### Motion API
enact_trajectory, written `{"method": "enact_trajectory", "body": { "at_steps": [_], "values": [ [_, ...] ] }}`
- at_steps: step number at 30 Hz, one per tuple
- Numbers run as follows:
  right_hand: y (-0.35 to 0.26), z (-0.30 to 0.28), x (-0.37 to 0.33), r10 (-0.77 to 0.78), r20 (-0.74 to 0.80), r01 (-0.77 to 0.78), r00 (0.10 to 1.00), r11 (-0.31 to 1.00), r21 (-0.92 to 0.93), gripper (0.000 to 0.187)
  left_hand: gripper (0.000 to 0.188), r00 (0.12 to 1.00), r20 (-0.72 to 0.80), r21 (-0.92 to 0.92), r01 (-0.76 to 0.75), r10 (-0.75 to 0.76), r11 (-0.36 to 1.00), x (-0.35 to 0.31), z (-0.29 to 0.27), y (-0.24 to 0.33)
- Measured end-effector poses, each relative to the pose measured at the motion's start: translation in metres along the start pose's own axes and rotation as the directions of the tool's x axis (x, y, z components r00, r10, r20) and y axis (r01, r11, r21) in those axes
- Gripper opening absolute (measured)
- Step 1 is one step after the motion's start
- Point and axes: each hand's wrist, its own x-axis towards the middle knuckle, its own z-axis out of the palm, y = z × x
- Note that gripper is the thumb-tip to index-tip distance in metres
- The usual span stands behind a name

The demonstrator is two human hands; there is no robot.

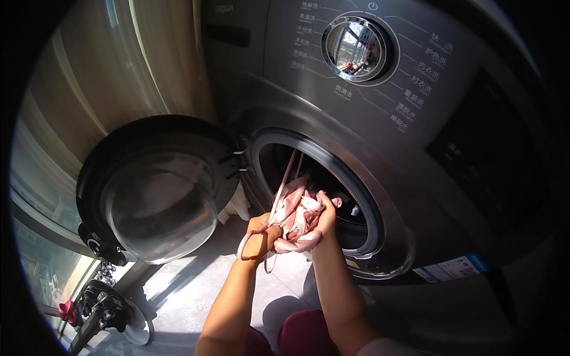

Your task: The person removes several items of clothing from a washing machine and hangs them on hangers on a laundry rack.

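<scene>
Both my hands are closed on a bunched pink garment (292,207) at the mouth of the washing machine drum (314,169). My left hand (259,238) grips its left side, and a thin pink strap loops over that wrist. From there straps run up into the dark drum. My right hand (324,216) cups the bundle from the right, near the rubber door seal (375,228). A small pink and white piece (337,202) shows just beyond my right fingers. What else lies in the drum is mostly hidden in shadow.
The round glass door (160,204) hangs wide open on the left, before a pale curtain (136,65). Above is the grey front panel with a chrome dial (356,48). Black equipment (104,311) with a white round base stands on the tiled floor (196,285) at lower left.
</scene>
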Motion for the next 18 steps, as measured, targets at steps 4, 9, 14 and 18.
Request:
{"method": "enact_trajectory", "body": {
  "at_steps": [4, 9, 14, 18],
  "values": [
    [0.035, 0.039, -0.013, -0.563, -0.137, 0.469, 0.815, 0.780, -0.415, 0.040, 0.025, 0.997, -0.012, -0.235, -0.072, 0.071, 0.969, -0.004, -0.028, -0.051],
    [0.062, 0.017, -0.072, -0.387, 0.513, 0.542, 0.767, -0.038, -0.840, 0.039, 0.045, 0.989, 0.109, -0.422, -0.041, 0.096, 0.906, -0.005, -0.040, -0.056],
    [0.042, 0.019, -0.101, 0.087, 0.533, 0.327, 0.841, 0.703, -0.631, 0.052, 0.039, 0.938, 0.336, -0.205, -0.019, 0.089, 0.979, -0.023, -0.047, -0.030],
    [0.028, 0.065, -0.118, 0.311, 0.595, 0.425, 0.741, 0.469, -0.774, 0.046, 0.034, 0.959, 0.272, -0.145, -0.038, 0.076, 0.989, -0.048, -0.062, -0.030]
  ]
}}
